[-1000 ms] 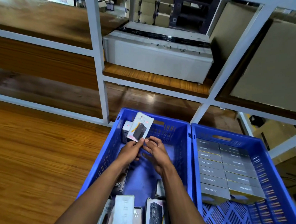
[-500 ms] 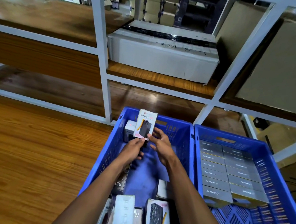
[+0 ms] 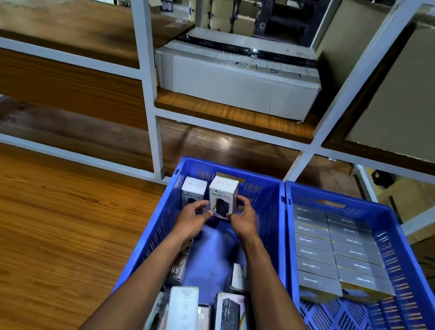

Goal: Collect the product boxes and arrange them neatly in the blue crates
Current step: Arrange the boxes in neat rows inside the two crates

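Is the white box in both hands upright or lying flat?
Upright: white box stands on end beside its twin, top face showing.

I've got both bare forearms stretched fwd, converging. My left hand & right hand face each other, fingers curled, pinching one small white upright carton btwn them, thumbs low.

Blue crate; white box
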Motion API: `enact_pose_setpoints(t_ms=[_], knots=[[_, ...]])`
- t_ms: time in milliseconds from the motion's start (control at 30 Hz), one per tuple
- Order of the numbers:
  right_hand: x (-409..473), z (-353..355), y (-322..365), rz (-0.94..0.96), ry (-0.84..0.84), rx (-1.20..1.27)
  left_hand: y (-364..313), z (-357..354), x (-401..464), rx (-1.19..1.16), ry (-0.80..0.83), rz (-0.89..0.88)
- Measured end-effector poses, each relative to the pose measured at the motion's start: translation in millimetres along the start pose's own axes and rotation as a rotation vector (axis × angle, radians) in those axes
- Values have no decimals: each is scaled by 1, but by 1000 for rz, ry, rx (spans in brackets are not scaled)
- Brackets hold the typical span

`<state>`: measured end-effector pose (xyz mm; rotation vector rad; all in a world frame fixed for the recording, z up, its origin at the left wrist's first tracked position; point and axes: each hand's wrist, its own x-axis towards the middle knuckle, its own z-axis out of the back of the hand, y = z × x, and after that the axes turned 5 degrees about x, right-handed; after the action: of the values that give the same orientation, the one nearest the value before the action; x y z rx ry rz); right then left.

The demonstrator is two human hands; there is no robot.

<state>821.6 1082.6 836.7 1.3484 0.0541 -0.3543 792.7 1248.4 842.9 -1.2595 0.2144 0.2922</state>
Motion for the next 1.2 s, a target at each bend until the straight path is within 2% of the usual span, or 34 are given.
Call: enact_pose_setpoints(t_ms=[100, 200, 467, 667, 767, 933, 1200], knots=[[3, -5, -11, 79, -20, -195, -6, 0, -2, -52, -1, 21], [-3, -7, -11, 121, 4, -260, -13, 0, -6, -69, 45, 37], [-1, -22, -14, 111, 173, -212, -14, -3, -5, -86, 157, 34], [-4, -27, -4, 45, 129, -109, -10, -3, -2, -118, 93, 48], [1, -22, -5, 31, 97, -168, -11, -4, 1, -141, 44, 37], [4, -21, -18, -47, 8, -121, -3, -1, 0, -42, -20, 45], [6, -23, -20, -102, 65, 10, -1, 5, 5, 76, -2, 75]])
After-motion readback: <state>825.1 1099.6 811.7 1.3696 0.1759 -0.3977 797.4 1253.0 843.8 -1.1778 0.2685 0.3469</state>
